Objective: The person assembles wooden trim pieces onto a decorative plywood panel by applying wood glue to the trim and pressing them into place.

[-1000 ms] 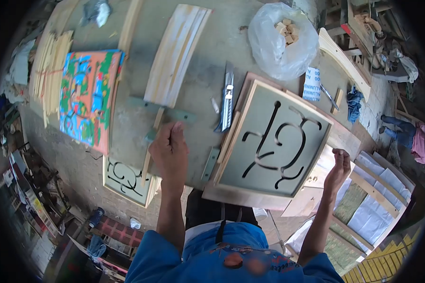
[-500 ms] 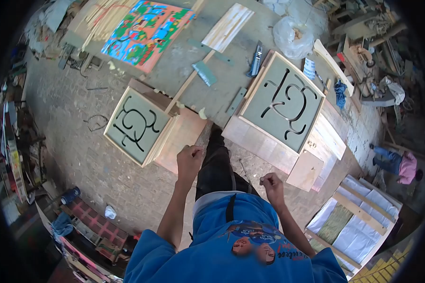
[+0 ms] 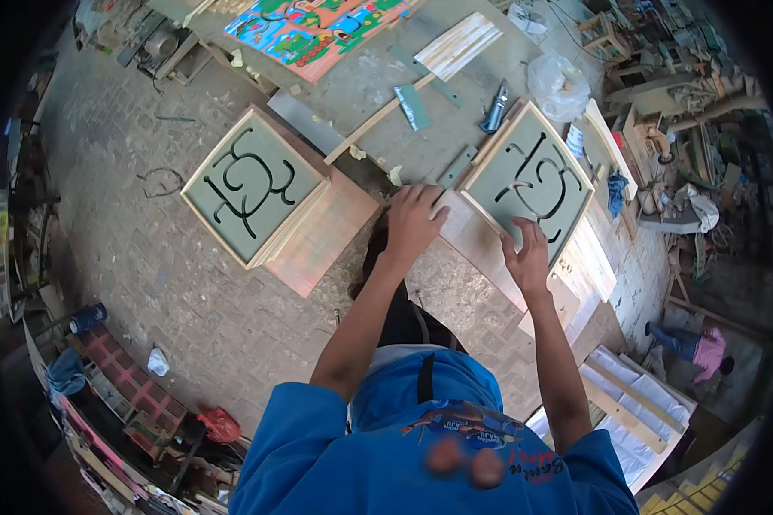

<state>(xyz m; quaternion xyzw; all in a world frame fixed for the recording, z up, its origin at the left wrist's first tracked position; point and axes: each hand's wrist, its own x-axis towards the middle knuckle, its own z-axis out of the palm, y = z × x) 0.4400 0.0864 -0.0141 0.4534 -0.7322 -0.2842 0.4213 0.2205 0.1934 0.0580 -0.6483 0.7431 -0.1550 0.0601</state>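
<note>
My right hand (image 3: pixel 528 253) reaches over the lower edge of a framed board (image 3: pixel 537 159) with a grey-green face, a pale wooden rim and curved dark grooves. Its thumb and fingers are apart, with nothing visible between them. To the left, my left hand (image 3: pixel 415 221) is stretched forward, fingers slightly bent and spread, near the corner of a flat wooden panel (image 3: pixel 481 236) under that board. It holds nothing visible. A second, similarly grooved framed board (image 3: pixel 232 227) lies on top of a stack at the left, away from both hands.
Between the boards, the worktable (image 3: pixel 369 94) carries a utility knife (image 3: pixel 496 107), a putty scraper (image 3: pixel 412 107), a wooden strip (image 3: pixel 378 120) and a colourful painted panel (image 3: pixel 318 34). A plastic bag (image 3: pixel 558 86) lies behind. Another person (image 3: pixel 704 352) is at the far right.
Both my hands have moved forward from beside my body, and their loosely closed fingers have opened. The right one is now at the right board's edge. The view has shifted with my head.
</note>
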